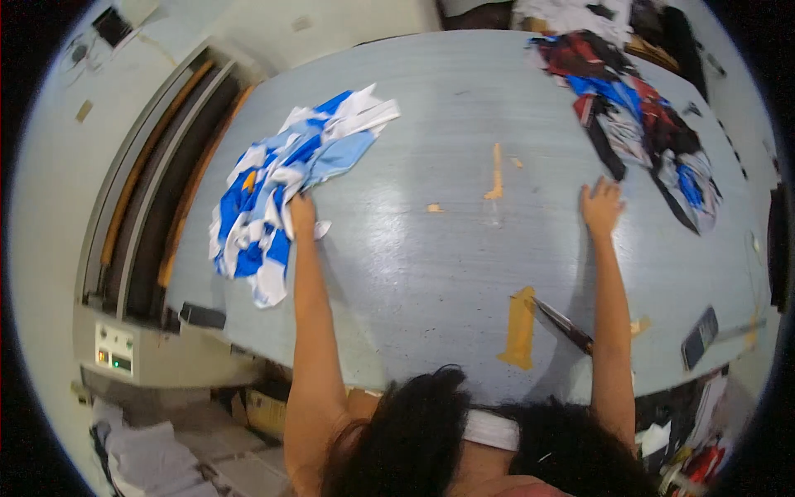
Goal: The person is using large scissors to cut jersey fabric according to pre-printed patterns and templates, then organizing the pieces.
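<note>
A heaped pile of blue, light blue and white fabric (273, 186) lies on the left part of the grey table (414, 273). My left hand (303, 214) reaches into the right side of this pile and touches it. Folds of fabric hide most of its fingers, so their grip cannot be made out. Farther right, my right hand (602, 205) rests on the tabletop with fingers spread, holding nothing. Just beyond its fingertips is a second heap of fabric (638, 124), in dark red, black, blue and white.
Dark-handled scissors (563, 325) lie beside my right forearm, their tip at a yellow tape strip (519, 331). A phone (700, 338) is near the right edge. A black block (203, 316) sits at the left corner, by a long roller machine (157, 182). Smaller tape scraps (497, 172) mark the middle.
</note>
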A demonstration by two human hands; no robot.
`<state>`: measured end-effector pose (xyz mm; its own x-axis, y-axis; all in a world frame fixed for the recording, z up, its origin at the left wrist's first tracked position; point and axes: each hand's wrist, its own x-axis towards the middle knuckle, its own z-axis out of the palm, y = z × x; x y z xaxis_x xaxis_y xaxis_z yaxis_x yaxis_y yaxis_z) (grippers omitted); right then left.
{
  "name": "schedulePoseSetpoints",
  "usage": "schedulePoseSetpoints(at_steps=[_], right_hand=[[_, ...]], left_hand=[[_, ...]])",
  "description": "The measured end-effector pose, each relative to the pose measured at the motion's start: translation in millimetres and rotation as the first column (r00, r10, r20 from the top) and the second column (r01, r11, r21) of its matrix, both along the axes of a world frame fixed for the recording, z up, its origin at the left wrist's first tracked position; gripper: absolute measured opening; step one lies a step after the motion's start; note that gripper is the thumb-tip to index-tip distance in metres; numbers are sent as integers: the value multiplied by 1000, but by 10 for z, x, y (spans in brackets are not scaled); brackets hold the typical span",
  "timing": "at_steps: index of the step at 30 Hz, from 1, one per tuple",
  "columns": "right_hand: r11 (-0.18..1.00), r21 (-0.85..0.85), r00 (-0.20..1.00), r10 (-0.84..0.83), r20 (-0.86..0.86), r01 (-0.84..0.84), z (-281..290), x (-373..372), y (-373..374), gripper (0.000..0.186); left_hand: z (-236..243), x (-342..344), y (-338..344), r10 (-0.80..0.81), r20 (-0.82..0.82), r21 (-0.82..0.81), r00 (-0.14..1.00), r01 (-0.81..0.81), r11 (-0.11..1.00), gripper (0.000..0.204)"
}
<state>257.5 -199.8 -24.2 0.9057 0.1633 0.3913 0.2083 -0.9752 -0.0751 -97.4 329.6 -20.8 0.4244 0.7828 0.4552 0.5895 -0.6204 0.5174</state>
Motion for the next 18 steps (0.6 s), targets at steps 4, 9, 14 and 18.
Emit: schedulePoseSetpoints(at_steps=[4,9,14,18], right_hand=[[974,163,987,155,28,-158,167,-119,671,59],[986,136,989,107,-102,-92,141,56,354,59],[947,308,938,190,-291,-96,973,1149,-602,67],[851,512,865,341,-368,-118,1980,549,418,70]], left_hand=[[-38,-973,563,81,26,458,996,-84,885,33],[9,-104,101,310,-804,446,507,170,879,19],[128,688,-1030,328,-669,468,667,36,883,19],[118,-348,-653,444,-541,577,714,-68,814,16]])
